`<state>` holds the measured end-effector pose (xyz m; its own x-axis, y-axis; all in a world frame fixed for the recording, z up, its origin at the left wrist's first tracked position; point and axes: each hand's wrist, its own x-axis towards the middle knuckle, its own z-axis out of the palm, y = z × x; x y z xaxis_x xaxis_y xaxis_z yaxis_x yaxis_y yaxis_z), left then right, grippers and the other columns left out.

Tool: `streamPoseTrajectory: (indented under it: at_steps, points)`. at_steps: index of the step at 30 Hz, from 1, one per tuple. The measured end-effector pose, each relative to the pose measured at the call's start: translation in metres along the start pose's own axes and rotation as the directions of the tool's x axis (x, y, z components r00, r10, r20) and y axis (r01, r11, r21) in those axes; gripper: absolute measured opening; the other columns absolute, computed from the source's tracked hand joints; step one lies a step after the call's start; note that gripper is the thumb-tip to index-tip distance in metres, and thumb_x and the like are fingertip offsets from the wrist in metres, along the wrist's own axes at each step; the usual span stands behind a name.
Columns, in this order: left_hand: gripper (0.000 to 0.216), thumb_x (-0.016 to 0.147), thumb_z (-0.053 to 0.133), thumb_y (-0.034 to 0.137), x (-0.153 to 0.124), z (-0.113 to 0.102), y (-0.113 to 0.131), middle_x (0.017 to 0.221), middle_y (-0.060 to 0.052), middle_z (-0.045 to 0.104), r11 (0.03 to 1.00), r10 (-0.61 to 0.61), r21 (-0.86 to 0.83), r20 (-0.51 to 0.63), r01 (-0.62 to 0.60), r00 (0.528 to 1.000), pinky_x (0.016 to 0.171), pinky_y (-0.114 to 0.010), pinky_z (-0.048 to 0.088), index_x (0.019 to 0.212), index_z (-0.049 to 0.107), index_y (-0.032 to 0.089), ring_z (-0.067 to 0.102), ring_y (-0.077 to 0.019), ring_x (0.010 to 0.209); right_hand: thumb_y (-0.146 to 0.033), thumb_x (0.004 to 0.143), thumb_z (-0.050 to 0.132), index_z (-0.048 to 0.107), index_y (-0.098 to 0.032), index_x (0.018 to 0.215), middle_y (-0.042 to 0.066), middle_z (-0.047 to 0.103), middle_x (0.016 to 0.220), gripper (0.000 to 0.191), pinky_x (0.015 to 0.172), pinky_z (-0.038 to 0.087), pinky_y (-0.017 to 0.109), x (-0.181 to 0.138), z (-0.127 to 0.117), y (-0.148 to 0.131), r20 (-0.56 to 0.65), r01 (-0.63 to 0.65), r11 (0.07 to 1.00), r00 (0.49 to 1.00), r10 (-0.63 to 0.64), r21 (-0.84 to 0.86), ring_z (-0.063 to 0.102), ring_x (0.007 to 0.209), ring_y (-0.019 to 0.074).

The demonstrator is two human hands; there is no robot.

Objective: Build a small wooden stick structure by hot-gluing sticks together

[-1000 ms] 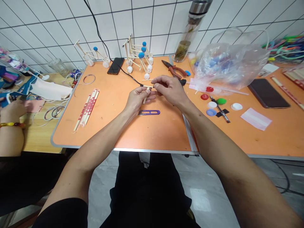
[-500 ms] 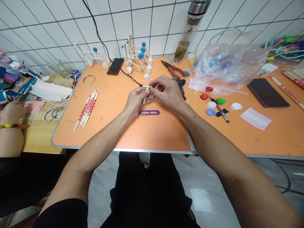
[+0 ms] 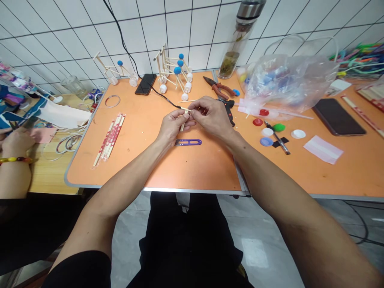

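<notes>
My left hand (image 3: 168, 127) is closed in a pinch on a short wooden stick (image 3: 182, 127) that points down toward me. A second short wooden stick (image 3: 184, 109) lies crosswise at its top, where the fingertips of my right hand (image 3: 212, 118) pinch its end. Fingers partly cover the spot where the two sticks meet. Just below my hands, purple thread snips (image 3: 195, 142) lie on the orange table (image 3: 186, 172). Behind my hands stands a stick frame (image 3: 169, 74) with blue balls and white bottle-cap wheels.
Wrapped chopsticks (image 3: 110, 138) lie left; a smaller stick frame (image 3: 115, 68) and a phone (image 3: 146, 84) stand behind. Pliers (image 3: 220, 88), a glue gun (image 3: 229, 110), bottle caps (image 3: 267, 132), a plastic bag (image 3: 288, 84) and a tea bottle (image 3: 234, 52) are right. A co-worker's hand (image 3: 18, 140) is far left.
The crosswise stick has tilted slightly between my fingertips. My hands have hardly moved. The co-worker's hand at the far left has shifted a little.
</notes>
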<state>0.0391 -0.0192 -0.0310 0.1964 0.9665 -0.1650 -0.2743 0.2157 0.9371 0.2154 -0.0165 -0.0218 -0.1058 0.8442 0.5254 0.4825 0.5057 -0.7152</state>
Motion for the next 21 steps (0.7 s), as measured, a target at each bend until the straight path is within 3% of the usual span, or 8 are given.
streamPoseTrajectory:
  at_steps: [10, 17, 21]
  points:
    - [0.008, 0.106, 0.075, 0.013, -0.0007, -0.0004, -0.0006, 0.093, -0.003, 0.087, 1.0, 0.008, 0.0, 0.01, -0.008, 1.0, 0.068, -0.019, 0.061, 0.102, 0.078, 0.019, 0.085, -0.0128, 0.076, -0.021, 0.092, 0.072, 0.083, -0.027, 0.094, 0.006, 0.082, 0.1, 0.013, 0.087, 0.058, 0.044, 0.0005, -0.0004, 0.0023, 0.011, 0.017, 1.0, 1.0, -0.017, 0.006, 0.07, 0.088, 0.0256]
    - [0.004, 0.103, 0.082, 0.018, 0.0009, -0.0007, -0.0014, 0.095, -0.004, 0.088, 1.0, 0.0, 0.004, -0.001, 0.0, 1.0, 0.069, -0.019, 0.061, 0.102, 0.079, 0.019, 0.085, -0.0139, 0.079, -0.024, 0.095, 0.072, 0.084, -0.027, 0.095, 0.006, 0.081, 0.1, 0.012, 0.087, 0.057, 0.044, 0.0006, -0.0017, 0.0024, 0.031, 0.025, 1.0, 0.999, -0.025, 0.001, 0.07, 0.089, 0.0262]
    - [0.005, 0.105, 0.077, 0.015, 0.0007, -0.0007, -0.0008, 0.093, -0.004, 0.087, 1.0, -0.002, 0.002, 0.003, 0.002, 1.0, 0.068, -0.019, 0.06, 0.102, 0.078, 0.019, 0.085, -0.0133, 0.077, -0.023, 0.094, 0.072, 0.084, -0.026, 0.094, 0.007, 0.082, 0.1, 0.012, 0.086, 0.056, 0.043, 0.0009, -0.0017, 0.003, 0.027, 0.051, 0.999, 0.998, -0.051, 0.005, 0.071, 0.089, 0.026]
